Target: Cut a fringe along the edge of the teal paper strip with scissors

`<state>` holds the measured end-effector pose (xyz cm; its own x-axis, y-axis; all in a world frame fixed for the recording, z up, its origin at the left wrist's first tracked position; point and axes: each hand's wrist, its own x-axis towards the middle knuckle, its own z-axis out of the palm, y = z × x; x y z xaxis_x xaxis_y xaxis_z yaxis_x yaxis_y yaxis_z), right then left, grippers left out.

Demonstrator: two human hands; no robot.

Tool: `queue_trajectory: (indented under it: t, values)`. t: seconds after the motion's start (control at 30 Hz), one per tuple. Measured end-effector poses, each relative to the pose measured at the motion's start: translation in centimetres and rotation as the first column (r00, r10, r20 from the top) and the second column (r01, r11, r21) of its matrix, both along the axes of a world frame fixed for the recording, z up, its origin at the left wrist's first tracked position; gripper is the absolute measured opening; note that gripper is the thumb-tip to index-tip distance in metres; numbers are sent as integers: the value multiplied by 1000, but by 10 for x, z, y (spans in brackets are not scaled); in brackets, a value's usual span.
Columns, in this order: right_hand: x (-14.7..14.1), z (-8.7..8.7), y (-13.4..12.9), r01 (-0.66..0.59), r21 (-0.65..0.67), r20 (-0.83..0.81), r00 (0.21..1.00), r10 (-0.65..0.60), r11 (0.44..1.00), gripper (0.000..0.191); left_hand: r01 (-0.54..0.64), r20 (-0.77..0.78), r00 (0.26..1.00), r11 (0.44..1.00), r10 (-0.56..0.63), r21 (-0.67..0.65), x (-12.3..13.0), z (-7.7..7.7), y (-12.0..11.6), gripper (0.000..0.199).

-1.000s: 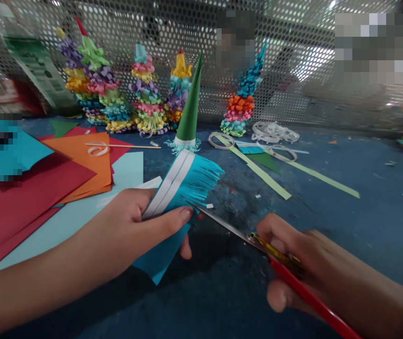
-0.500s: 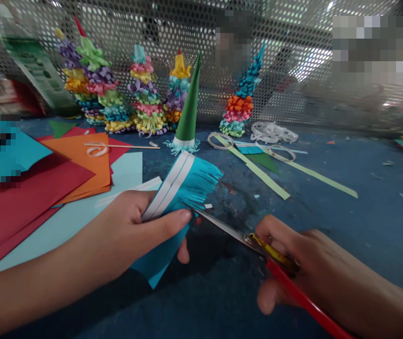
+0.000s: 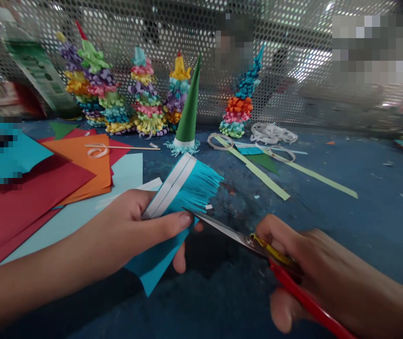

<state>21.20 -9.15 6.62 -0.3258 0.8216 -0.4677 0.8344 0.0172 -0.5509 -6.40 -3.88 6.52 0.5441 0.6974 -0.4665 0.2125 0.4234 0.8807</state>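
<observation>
My left hand [image 3: 152,226] pinches a folded blue paper strip [image 3: 159,263] between thumb and fingers. White double-sided tape [image 3: 171,186] runs along its upper left edge. The strip's far part is cut into a fringe [image 3: 206,183], while the part below my thumb is uncut. My right hand [image 3: 296,263] is closed around scissors [image 3: 237,233] with red and yellow handles. Their blades lie across the strip at the end of the fringe, close to my left thumb. Just beyond the strip stands a green paper cone [image 3: 189,108] with a light-blue fringe round its base.
Red paper sheets [image 3: 39,197], orange paper [image 3: 88,174] and a thin stick [image 3: 134,148] lie at left. Several fringed multicoloured cones [image 3: 147,94] stand along a perforated metal panel [image 3: 201,28]. Tape rolls [image 3: 221,141], pale green strips [image 3: 261,172] and a white ribbon bundle [image 3: 274,133] lie right of centre.
My right thumb has moved down and right, and the scissor handles have shifted slightly. The blue strip's lower corner hangs a little lower and further left. Both hands keep their hold.
</observation>
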Motion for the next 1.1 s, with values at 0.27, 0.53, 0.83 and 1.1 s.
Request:
queue_trajectory:
  t: [0.27, 0.53, 0.83, 1.1]
  values:
    - [-4, 0, 1, -37, -20, 9, 999, 37, 999, 44, 64, -16, 998, 998, -64, 26, -1, 2, 1, 37]
    - [1, -3, -3, 22, -25, -25, 999, -23, 999, 38, 31, -77, 997, 995, -23, 92, -4, 1, 2, 36]
    - [4, -5, -5, 10, 103, 2, 1000, -10, 995, 49, 42, -303, 950, 932, 74, 359, -7, 2, 3, 40]
    - [-3, -4, -3, 27, 140, 8, 1000, -29, 990, 50, 102, -296, 954, 878, 47, 468, -5, 0, 2, 38]
